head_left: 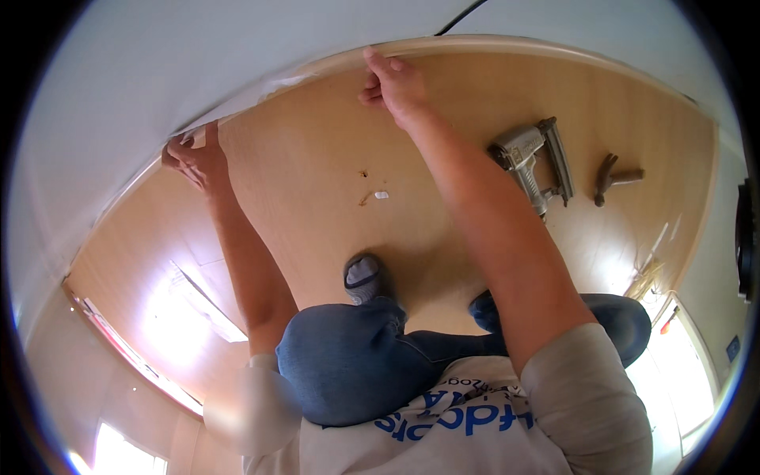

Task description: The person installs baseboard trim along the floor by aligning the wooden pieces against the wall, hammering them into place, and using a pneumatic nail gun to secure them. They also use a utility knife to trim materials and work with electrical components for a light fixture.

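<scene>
A long pale wood-coloured trim strip point(507, 45) runs along the foot of the white wall, where it meets the wood-look floor. My left hand point(198, 162) is at the strip's left stretch, its fingers bent around the edge by the wall. Further right, my right hand point(396, 87) has its thumb tip against the strip and its other fingers curled in, with nothing visible in them. Between my hands, a whitish ragged patch point(289, 81) shows along the wall's foot.
A metal nail gun point(522, 158) lies on the floor right of my right forearm, with a hammer point(609, 180) beyond it. Small debris point(381, 195) lies between my arms. A thin flat strip point(210, 305) rests at left. A black cable point(461, 17) hangs by the wall.
</scene>
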Demonstrator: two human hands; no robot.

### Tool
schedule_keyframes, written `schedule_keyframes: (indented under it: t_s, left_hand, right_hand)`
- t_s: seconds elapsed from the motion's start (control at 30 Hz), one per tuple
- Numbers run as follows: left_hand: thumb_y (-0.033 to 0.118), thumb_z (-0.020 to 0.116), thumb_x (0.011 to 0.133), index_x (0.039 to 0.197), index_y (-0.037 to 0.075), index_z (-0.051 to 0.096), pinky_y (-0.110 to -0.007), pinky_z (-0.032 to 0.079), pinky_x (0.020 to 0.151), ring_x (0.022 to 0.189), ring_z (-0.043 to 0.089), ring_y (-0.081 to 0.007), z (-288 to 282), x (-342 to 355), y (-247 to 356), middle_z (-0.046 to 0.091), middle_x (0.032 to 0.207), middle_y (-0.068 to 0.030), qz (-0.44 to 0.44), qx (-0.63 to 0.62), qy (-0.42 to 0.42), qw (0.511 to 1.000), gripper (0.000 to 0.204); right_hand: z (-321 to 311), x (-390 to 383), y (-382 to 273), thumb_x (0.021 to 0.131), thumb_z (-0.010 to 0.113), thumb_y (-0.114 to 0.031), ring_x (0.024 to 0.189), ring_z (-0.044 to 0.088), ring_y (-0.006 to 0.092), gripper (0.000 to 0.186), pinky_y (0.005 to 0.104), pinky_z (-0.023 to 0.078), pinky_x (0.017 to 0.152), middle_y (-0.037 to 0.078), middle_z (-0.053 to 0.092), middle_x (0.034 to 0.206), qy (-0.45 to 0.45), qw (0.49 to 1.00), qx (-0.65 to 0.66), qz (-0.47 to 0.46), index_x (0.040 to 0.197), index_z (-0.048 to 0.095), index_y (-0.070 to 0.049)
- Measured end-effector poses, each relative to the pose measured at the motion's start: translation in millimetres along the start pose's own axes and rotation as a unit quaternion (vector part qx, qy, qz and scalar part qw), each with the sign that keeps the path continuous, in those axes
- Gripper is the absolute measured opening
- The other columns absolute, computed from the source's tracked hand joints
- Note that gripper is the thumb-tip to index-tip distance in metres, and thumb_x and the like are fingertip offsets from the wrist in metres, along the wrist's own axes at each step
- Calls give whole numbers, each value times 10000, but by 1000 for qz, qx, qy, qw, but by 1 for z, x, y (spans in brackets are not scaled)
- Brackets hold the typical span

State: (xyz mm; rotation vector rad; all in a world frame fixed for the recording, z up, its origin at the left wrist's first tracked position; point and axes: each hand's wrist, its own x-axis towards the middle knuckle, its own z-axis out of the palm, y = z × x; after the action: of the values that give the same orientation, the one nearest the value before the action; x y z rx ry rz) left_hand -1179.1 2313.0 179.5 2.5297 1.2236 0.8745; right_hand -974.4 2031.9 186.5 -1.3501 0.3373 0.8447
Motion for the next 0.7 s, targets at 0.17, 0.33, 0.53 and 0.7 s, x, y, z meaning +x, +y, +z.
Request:
schedule_keyframes:
  t_s: [0.17,0.33,0.53,0.7]
  left_hand:
    - [271,864,795,1172,-47,442,-447,536,844,933,624,-304,3,-12,5,403,1238,-246,13,20,-36,999,649]
    - [305,832,824,1206,-22,341,-471,529,850,1057,561,-335,19,-22,4,380,1289,-243,16,-26,-46,998,703]
    - [440,744,871,1232,-22,274,-485,537,847,1300,244,-401,31,-24,-11,260,1412,-295,42,-17,-36,998,752]
    - [475,737,867,1231,-13,259,-562,448,920,1301,233,-438,39,-25,-16,307,1389,-302,47,4,-19,999,773]
  right_hand:
    - [-6,1,2,885,744,-472,607,655,209,471,360,591,575,71,587,772,-12,1000,-4,15,902,560,-39]
    - [-8,6,4,894,737,-466,603,656,201,470,361,593,573,66,588,754,-18,1000,-18,19,911,563,-30]
    - [-2,-6,3,922,700,-462,537,627,194,469,349,532,497,77,596,727,-7,992,-126,-7,839,573,-18]
    - [-8,8,18,953,578,-583,526,626,248,564,412,515,569,122,654,726,0,837,-530,-137,855,647,-32]
